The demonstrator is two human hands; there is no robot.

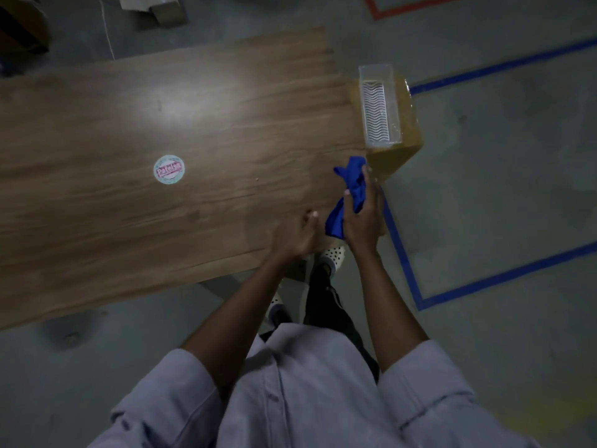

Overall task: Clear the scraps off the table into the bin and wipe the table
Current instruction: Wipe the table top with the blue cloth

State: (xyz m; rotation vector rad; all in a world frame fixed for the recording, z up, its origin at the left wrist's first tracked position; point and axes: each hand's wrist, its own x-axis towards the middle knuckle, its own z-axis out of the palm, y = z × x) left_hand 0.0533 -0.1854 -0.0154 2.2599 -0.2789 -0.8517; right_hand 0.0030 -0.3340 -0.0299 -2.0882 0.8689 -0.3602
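Note:
A wooden table (129, 124) fills the upper left of the head view. My right hand (363, 218) grips a crumpled blue cloth (350, 192) above the table's right end. My left hand (295, 237) hovers over the table's near right corner with its fingers curled in; I cannot see anything in it. A clear plastic bin (394, 92) with a white ribbed bottom stands on a yellowish box (392, 158) just past the table's right end, beyond the cloth. A tiny speck (257, 179) lies on the wood left of the cloth.
A round white sticker with red lettering (169, 171) is on the table's middle. Blue tape lines (497, 279) mark the grey floor to the right, red tape (407, 9) at the top. Cardboard pieces (155, 8) lie beyond the table. My feet (332, 257) stand by the near edge.

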